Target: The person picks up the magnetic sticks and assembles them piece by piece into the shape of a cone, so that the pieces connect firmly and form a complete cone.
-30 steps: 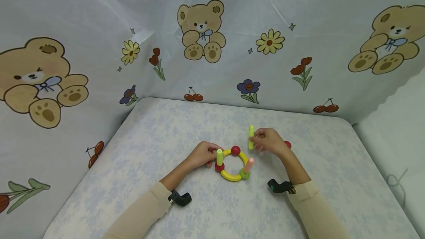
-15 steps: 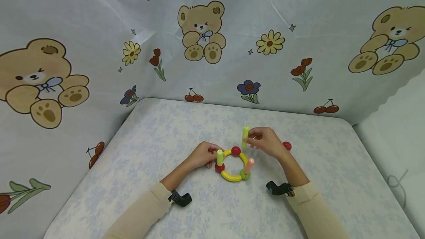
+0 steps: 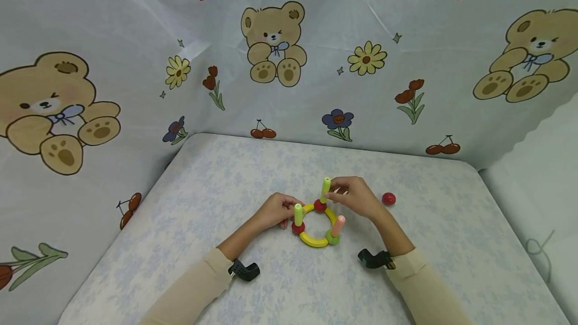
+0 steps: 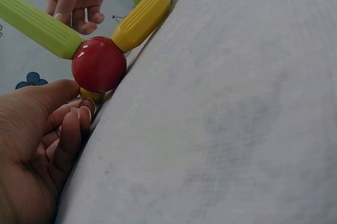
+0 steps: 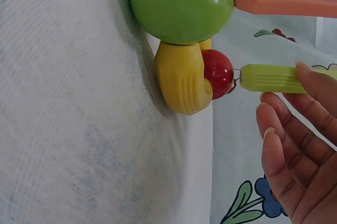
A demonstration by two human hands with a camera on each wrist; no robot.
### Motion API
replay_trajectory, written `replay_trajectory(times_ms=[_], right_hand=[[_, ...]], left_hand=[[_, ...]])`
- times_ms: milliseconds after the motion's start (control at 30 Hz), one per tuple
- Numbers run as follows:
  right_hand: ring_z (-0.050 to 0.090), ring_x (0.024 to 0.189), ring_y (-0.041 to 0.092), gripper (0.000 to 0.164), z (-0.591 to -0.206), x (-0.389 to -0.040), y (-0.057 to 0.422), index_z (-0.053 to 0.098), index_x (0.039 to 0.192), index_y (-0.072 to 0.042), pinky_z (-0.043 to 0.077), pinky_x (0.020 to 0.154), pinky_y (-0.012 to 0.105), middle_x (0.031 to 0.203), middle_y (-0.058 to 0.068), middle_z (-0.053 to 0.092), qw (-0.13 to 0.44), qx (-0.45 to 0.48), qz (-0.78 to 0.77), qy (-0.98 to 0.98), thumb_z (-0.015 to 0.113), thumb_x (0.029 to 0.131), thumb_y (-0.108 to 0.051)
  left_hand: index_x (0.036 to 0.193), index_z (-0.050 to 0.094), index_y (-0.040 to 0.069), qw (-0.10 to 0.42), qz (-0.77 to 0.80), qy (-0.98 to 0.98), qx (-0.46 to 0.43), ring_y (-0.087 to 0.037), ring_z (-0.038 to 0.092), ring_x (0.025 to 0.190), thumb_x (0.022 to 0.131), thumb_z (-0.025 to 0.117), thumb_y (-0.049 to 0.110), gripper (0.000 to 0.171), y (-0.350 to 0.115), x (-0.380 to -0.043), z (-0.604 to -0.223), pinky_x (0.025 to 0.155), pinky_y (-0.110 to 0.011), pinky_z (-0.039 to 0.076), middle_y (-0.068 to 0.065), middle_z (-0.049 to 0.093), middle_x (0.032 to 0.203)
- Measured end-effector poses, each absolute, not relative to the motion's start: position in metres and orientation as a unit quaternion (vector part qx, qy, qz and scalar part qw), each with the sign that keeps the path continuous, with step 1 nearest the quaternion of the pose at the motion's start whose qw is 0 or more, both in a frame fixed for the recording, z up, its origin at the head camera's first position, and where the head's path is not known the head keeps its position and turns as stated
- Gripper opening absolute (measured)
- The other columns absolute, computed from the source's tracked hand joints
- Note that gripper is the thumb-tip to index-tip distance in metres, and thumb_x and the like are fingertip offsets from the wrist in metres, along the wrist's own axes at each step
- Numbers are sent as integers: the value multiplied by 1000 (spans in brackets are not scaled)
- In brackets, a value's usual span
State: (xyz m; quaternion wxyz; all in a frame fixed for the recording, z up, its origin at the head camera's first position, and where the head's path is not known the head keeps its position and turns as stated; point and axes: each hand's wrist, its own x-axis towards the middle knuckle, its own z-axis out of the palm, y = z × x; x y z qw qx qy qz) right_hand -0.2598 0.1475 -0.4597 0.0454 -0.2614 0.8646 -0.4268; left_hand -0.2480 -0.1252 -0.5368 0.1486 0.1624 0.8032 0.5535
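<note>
A ring of yellow curved rods (image 3: 314, 240) lies on the table, joined by two red balls (image 3: 320, 206) and a green ball (image 5: 181, 3). One light green rod (image 4: 39, 24) stands upright on the near-left red ball (image 4: 99, 64); an orange rod (image 3: 338, 225) rises from the green ball. My left hand (image 3: 279, 209) pinches the yellow curved rod behind the near-left red ball. Between thumb and fingers, my right hand (image 3: 353, 195) holds another light green rod (image 5: 271, 79) over the far red ball (image 5: 218, 74). In the right wrist view a slim gap separates them.
A loose red ball (image 3: 389, 198) lies on the table to the right of my right hand. The pale patterned table (image 3: 217, 174) meets a hanging bear-print cloth (image 3: 316, 99) at its back edge. A thin cord (image 3: 539, 252) hangs at the right.
My right hand has moved left and slightly down, carrying the light green rod from right of the ring to the far red ball. The loose red ball is now uncovered. My left hand stays put.
</note>
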Motion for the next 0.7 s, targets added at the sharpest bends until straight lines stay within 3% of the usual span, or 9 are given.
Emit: replay_trajectory(times_ms=[400,700], right_hand=[[68,80,16,10,-462,-259,145,77,102,-14,57,68,30,93,-2,73,47,-267,-414,869,77,92,-18],[68,87,18,30,-453,-265,168,74,117,-6,56,75,30,95,-1,72,44,-269,-388,881,80,89,-17]], left_hand=[[113,78,13,153,553,803,160,-15,54,42,97,70,16,18,-125,-248,-537,41,-26,48,-7,66,67],[112,78,13,146,552,805,162,-15,53,41,97,70,16,18,-124,-246,-534,41,-26,47,-5,65,65]])
